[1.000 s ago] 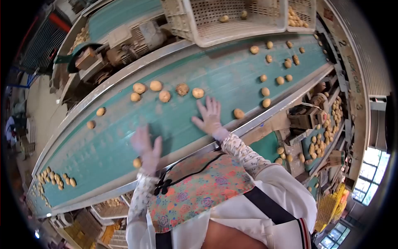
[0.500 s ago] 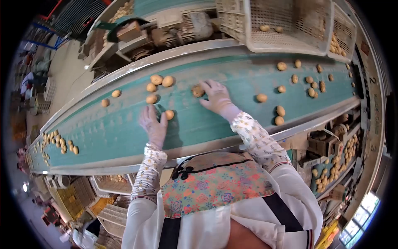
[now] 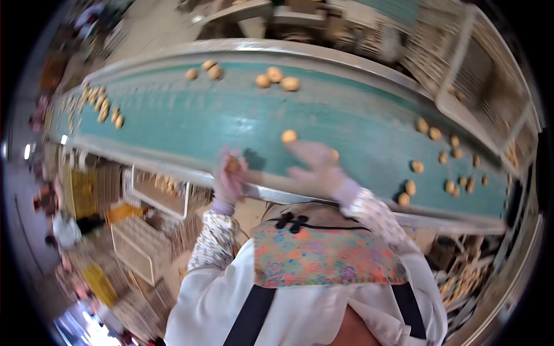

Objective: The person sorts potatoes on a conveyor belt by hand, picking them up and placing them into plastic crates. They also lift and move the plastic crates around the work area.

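Observation:
My left hand [image 3: 229,183], gloved, is over the belt's near edge with its fingers closed round a dark brown potato [image 3: 232,164]. Over the green conveyor belt [image 3: 190,124], my right hand [image 3: 316,167] is blurred by motion, its thumb and fingers apart. A single potato [image 3: 289,136] lies just beyond its fingertips, and part of another potato [image 3: 334,154] shows against the back of the hand. Farther up the belt sit a group of potatoes [image 3: 274,74] and another small group [image 3: 214,72].
Several potatoes [image 3: 102,106] lie at the belt's far left, others [image 3: 417,166] at the right. A metal rail [image 3: 277,195] runs along the near edge. Crates [image 3: 141,245] stand below left; a large crate [image 3: 485,75] is at upper right. People are in the left background.
The view has turned. My left hand has drawn back to the near edge and now holds a dark potato. The dark potato beside my right hand is gone from there; that hand has moved nearer.

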{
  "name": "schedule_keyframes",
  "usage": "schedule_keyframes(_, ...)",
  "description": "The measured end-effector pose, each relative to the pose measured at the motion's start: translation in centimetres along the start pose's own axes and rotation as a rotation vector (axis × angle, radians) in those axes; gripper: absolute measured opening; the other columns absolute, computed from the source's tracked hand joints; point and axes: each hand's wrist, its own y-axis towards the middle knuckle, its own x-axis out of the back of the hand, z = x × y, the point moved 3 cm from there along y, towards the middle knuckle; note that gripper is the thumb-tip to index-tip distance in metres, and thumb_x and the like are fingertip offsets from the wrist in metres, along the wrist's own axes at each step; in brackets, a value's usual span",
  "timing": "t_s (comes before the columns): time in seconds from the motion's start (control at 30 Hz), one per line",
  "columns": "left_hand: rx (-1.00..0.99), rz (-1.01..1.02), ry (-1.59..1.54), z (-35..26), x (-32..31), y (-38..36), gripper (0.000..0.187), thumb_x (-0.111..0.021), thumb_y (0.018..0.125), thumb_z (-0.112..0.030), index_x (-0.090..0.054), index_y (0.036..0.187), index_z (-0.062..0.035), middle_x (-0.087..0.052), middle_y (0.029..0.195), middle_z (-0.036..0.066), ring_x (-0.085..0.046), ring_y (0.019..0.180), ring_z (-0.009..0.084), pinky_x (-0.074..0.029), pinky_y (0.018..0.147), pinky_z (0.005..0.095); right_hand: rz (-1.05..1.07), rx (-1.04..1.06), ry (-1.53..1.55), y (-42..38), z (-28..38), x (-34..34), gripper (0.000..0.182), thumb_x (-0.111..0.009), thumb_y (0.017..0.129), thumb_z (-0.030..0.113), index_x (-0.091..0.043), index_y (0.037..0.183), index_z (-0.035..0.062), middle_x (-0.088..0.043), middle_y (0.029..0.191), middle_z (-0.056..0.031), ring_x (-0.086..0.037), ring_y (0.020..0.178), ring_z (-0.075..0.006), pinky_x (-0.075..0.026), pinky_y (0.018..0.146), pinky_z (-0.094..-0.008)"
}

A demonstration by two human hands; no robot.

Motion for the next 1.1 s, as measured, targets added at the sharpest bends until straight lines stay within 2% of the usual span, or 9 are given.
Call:
schedule_keyframes(0.23,-0.184,-1.269,0.436,-16.6,19.4,-0.4,0.07,-0.073,0.09,-0.035,-0.042,0.146,-0.0072,-0.046,0.149,0.018,-0.048,0.132,0.0344,-0.043,0.107,0.0461,-0.194,-0.872,-0.591,-22.7,-18.1,17.9,0.054,-0.076,0.082,0.027,-0.062,0.128,0.0011,-0.067,0.123,-0.0184,-0.065,0.112,-0.0366,-0.051,0.093,-0.0461)
schedule_keyframes(0.3,-0.358,-1.007,1.029,-14.4,22.2,4.4,0.081,-0.075,0.087,-0.039,-0.041,0.145,0.0061,-0.051,0.143,0.025,-0.052,0.129,0.0372,-0.044,0.106,0.0459,-0.21,-1.23,-0.633,-32.3,-22.2,18.2,0.045,-0.071,0.085,0.024,-0.061,0.124,0.0038,-0.065,0.121,-0.0169,-0.062,0.112,-0.0349,-0.05,0.094,-0.0453)
schedule_keyframes(0.4,-0.748,-0.6,1.528,-7.8,6.6,5.1,0.07,-0.07,0.093,-0.032,-0.043,0.148,0.0026,-0.045,0.148,0.028,-0.045,0.135,0.0417,-0.035,0.113,0.0496,0.021,-0.739,-0.843,-32.3,-19.9,7.5,0.018,-0.058,0.092,0.017,-0.06,0.109,0.0101,-0.063,0.109,-0.013,-0.059,0.106,-0.0317,-0.048,0.091,-0.0455)
schedule_keyframes(0.43,-0.689,-0.398,1.568,-4.8,-0.9,4.4,0.069,-0.068,0.094,-0.032,-0.041,0.151,-0.0006,-0.037,0.154,0.028,-0.036,0.14,0.0428,-0.028,0.118,0.0492,0.035,-1.145,-0.41,-20.9,-12.0,8.9,0.054,-0.069,0.087,0.038,-0.058,0.129,0.006,-0.057,0.126,-0.0204,-0.054,0.119,-0.0382,-0.047,0.099,-0.0487)
schedule_keyframes(0.63,-0.762,0.894,1.882,10.6,-19.7,1.6,0.07,-0.071,0.08,-0.042,-0.054,0.143,-0.0154,-0.043,0.15,0.021,-0.037,0.14,0.0427,-0.021,0.119,0.0583,-0.242,-0.349,-0.103,-12.6,-10.7,6.4,0.056,-0.072,0.079,0.032,-0.062,0.13,0.0101,-0.055,0.133,-0.0229,-0.055,0.119,-0.0425,-0.047,0.1,-0.0492)
schedule_keyframes(0.83,-0.815,-0.009,1.871,1.6,-8.5,8.2,0.054,-0.066,0.09,-0.029,-0.055,0.137,-0.0059,-0.05,0.141,0.022,-0.049,0.127,0.041,-0.038,0.105,0.0524,-0.422,-0.927,-0.767,-18.0,-23.6,16.5,0.058,-0.068,0.087,0.045,-0.06,0.132,0.0107,-0.064,0.123,-0.0193,-0.061,0.113,-0.0371,-0.047,0.1,-0.0466)
schedule_keyframes(0.87,-0.886,-0.053,1.906,1.0,-8.3,6.4,0.057,-0.068,0.089,-0.029,-0.055,0.138,-0.0038,-0.052,0.14,0.022,-0.05,0.125,0.0407,-0.04,0.104,0.0509,-0.356,-0.958,-0.981,-18.1,-25.4,16.3,0.058,-0.068,0.088,0.048,-0.061,0.131,0.0099,-0.066,0.121,-0.0181,-0.062,0.112,-0.0357,-0.048,0.099,-0.0458)
schedule_keyframes(0.97,-0.659,0.04,1.665,1.0,-9.2,1.8,0.063,-0.07,0.087,-0.029,-0.053,0.141,-0.0005,-0.056,0.138,0.023,-0.051,0.126,0.0414,-0.039,0.108,0.0502,0.216,-0.75,0.217,-7.7,-21.2,18.0,0.05,-0.065,0.094,0.035,-0.058,0.133,0.0051,-0.062,0.127,-0.0183,-0.058,0.119,-0.029,-0.047,0.1,-0.0427)
schedule_keyframes(1.1,-0.734,0.061,1.461,5.7,-13.3,-3.8,0.044,-0.066,0.084,-0.028,-0.062,0.118,-0.001,-0.062,0.112,0.023,-0.055,0.107,0.0426,-0.041,0.097,0.0523,-0.324,-0.49,-0.288,-7.4,-23.8,35.9,0.047,-0.06,0.097,0.029,-0.055,0.138,0.0062,-0.06,0.134,-0.0152,-0.058,0.122,-0.0269,-0.047,0.101,-0.0389)
